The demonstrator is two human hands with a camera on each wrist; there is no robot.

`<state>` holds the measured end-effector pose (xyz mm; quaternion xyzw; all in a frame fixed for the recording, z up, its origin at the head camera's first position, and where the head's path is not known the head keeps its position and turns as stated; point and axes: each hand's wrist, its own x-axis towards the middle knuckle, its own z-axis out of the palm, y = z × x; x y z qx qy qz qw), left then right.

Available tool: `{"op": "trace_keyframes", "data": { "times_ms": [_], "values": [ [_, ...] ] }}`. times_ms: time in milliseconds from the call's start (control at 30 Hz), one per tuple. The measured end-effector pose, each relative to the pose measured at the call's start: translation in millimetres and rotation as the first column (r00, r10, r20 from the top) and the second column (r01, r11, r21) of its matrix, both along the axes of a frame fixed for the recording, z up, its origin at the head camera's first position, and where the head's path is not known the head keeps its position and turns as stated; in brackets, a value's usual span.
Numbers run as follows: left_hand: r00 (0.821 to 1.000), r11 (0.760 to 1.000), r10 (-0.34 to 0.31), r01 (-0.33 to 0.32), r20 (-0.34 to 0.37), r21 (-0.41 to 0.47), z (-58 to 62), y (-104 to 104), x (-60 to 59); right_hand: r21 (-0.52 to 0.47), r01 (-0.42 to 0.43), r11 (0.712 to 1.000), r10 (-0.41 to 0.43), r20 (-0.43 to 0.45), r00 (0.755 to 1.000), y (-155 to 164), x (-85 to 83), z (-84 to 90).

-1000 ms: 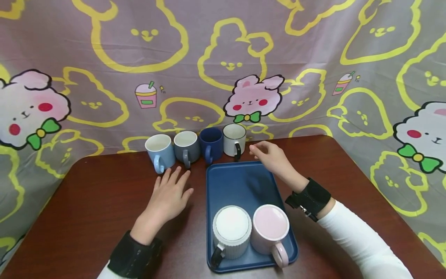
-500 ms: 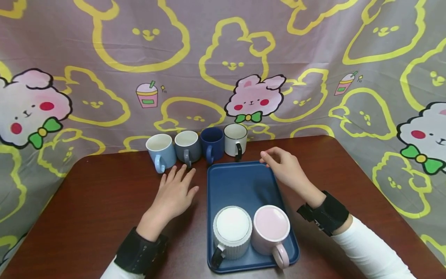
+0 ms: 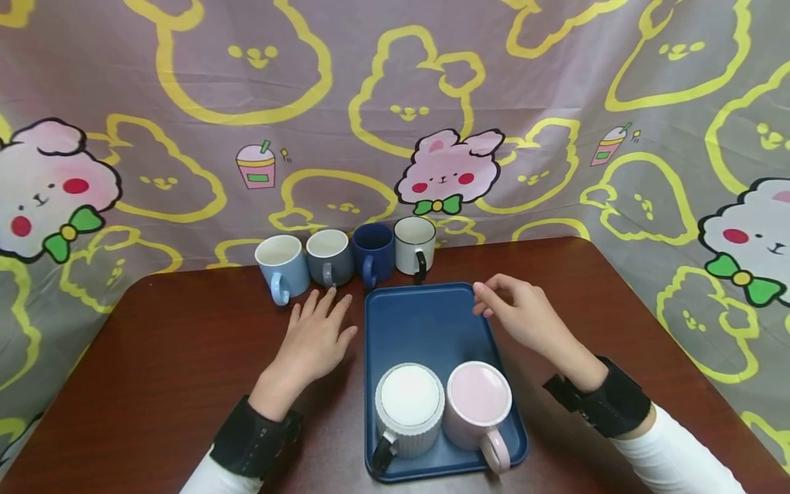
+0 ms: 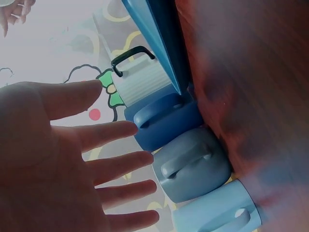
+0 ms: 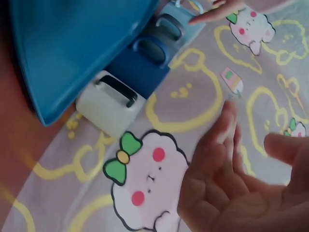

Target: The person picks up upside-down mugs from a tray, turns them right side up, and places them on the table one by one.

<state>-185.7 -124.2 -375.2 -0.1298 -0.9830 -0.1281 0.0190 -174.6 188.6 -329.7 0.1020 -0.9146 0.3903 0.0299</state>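
Note:
My left hand (image 3: 313,341) hovers over the table with its fingers spread, just in front of the light blue mug (image 3: 284,269) and the grey mug (image 3: 330,257). In the left wrist view, a small gap shows between the fingertips (image 4: 145,157) and the mugs. Loosely bent and holding nothing, my right hand (image 3: 524,312) is above the far right corner of the blue tray (image 3: 426,319). A navy mug (image 3: 374,250) and a white mug with a black handle (image 3: 414,243) complete the back row. On the tray's near half are a ribbed white mug (image 3: 410,412) and a pink mug (image 3: 478,405).
The brown wooden table (image 3: 166,357) has a cartoon-printed cloth (image 3: 345,89) hanging right behind it. All the back-row mugs have their handles toward me. The tray's raised rim lies just in front of the white mug.
My right hand has drawn back from beside the white mug, moving right and toward me. The left hand has shifted slightly right. Mugs and tray stay in place.

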Motion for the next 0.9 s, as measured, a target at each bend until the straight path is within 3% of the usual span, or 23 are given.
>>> {"op": "trace_keyframes", "data": {
  "times_ms": [167,400,733,900],
  "values": [
    [1.000,1.000,-0.007,0.007,0.006,-0.006,-0.8,3.2,-1.5,0.081,-0.033,0.996,0.030,0.049,0.998,8.5,12.1,4.5],
    [1.000,1.000,-0.007,0.007,0.008,-0.020,-3.7,5.8,-4.0,0.139,-0.154,0.978,0.143,0.089,0.986,16.2,22.2,11.2],
    [1.000,1.000,-0.012,0.012,0.007,-0.014,-4.4,10.6,-5.2,0.221,-0.299,0.928,0.260,0.188,0.947,25.8,36.3,17.6],
    [1.000,1.000,-0.013,0.013,0.007,-0.018,-5.0,12.5,-5.0,0.260,-0.393,0.882,0.327,0.262,0.908,29.7,45.1,21.6]
  ]
}}
